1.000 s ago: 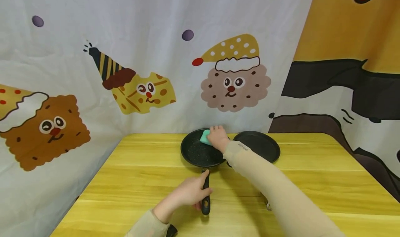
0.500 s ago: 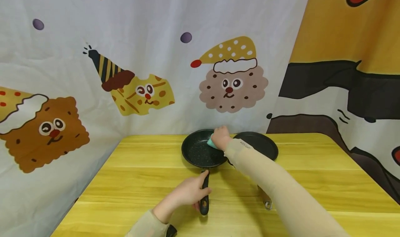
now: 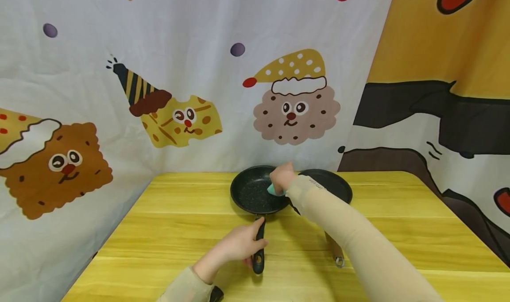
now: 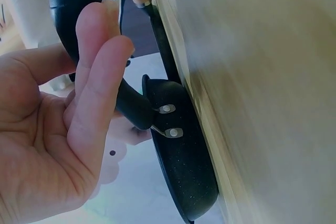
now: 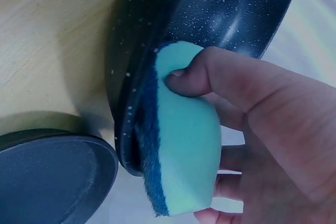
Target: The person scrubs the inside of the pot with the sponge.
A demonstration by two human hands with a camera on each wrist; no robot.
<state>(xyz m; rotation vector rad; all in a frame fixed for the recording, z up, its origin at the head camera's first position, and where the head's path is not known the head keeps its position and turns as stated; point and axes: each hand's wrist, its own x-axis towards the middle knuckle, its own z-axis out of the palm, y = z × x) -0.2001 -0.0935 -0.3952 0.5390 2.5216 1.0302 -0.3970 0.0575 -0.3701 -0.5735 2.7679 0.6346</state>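
No text can be read

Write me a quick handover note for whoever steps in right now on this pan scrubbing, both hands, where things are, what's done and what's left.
Left hand: holds the black handle of the speckled frying pan, steadying it on the yellow table.
Right hand: grips the teal sponge, dark scrub side pressed against the pan's inner wall at its right rim.
Second dark pan: sits just right of the first, its wooden handle pointing toward the person.
Done: scrubbing is under way. I cannot tell how clean the pan is.
Left: probably the rest of the pan's inside. The second pan looks untouched.
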